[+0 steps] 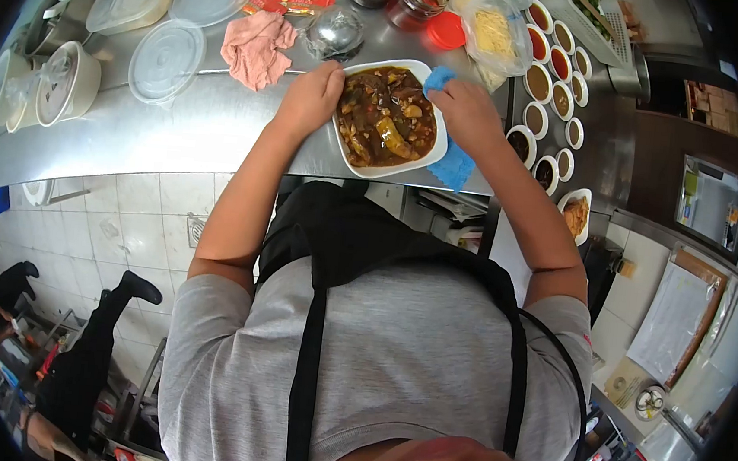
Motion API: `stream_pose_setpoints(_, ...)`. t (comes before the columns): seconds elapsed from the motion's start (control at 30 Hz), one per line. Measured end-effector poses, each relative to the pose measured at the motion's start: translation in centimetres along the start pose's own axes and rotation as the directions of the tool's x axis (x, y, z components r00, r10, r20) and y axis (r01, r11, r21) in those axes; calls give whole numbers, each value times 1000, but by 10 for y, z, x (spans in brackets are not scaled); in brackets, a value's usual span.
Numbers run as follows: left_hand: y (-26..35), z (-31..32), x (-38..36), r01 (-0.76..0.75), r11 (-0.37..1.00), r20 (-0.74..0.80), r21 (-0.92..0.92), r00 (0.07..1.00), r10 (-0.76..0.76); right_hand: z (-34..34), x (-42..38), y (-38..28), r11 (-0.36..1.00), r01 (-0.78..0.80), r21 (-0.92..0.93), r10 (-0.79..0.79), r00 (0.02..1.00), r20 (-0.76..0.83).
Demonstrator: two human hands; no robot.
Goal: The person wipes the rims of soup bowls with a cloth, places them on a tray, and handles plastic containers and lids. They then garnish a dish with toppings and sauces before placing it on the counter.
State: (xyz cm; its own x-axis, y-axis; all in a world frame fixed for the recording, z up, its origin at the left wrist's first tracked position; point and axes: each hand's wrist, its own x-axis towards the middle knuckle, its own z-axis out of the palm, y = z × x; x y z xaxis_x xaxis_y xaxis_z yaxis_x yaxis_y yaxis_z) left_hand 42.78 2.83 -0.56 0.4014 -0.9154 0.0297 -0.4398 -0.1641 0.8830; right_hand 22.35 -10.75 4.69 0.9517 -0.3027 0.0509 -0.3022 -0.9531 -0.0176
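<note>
The white dish (386,164) of brown stew sits at the near edge of the steel tabletop (177,133), directly in front of the person.

- Left hand (310,98): it rests against the dish's left rim, fingers curled narrow on the edge, apparently to steady the dish.
- Right hand (467,115): it presses a blue cloth (454,163) to the dish's right rim, fingers closed on the cloth; the position suits wiping the rim.

Behind the dish lie a pink rag (256,46) and a red lid (445,30). To the right of the dish stands a row of small sauce cups (539,81). To the left of the dish stand lidded plastic containers (167,60), well apart from it.
</note>
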Motion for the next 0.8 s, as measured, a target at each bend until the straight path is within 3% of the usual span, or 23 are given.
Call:
stream_pose_setpoints(0.07,2,1,-1,7,1000,-18,22,1000,-7,-5,-4,2,999,-28,21,26,997,74)
stream_pose_setpoints(0.1,3,1,-1,10,999,-29,34,1000,-9,-6,-7,10,947,-180,267,159,982,101)
stream_pose_setpoints(0.17,-1,2,0,-9,1000,-31,30,999,10,-3,-18,32,608,-432,666,367,897,247)
stream_pose_setpoints(0.23,-3,2,0,-21,1000,-28,20,999,22,-2,-23,45,194,-246,950,475,871,128)
stream_pose_setpoints(0.3,-3,2,1,-31,999,-18,14,999,31,-3,-26,48,-150,-82,985,552,820,152)
stream_pose_setpoints(0.37,-3,2,1,-31,999,-22,14,999,32,-15,-19,35,-386,-48,921,547,792,271)
stream_pose_setpoints(0.47,-4,2,1,-31,999,-19,8,999,31,-10,-12,39,-383,-308,871,561,672,484)
stream_pose_setpoints(0.57,-3,2,0,-28,1000,-13,6,1000,28,1,-4,51,-132,-464,876,676,604,422)
stream_pose_setpoints(0.6,-3,2,0,-24,1000,-15,8,1000,24,5,-1,49,249,-458,853,710,685,161)
stream_pose_setpoints(0.63,-3,2,0,-23,1000,-20,8,1000,23,9,6,39,591,-409,695,638,764,-92)
stream_pose_setpoints(0.67,-3,3,0,-23,1000,-24,8,999,24,12,11,31,845,-325,425,471,829,-302)
stream_pose_setpoints(0.8,-4,3,0,-26,1000,-26,6,999,27,17,21,20,969,-51,242,115,959,-257)
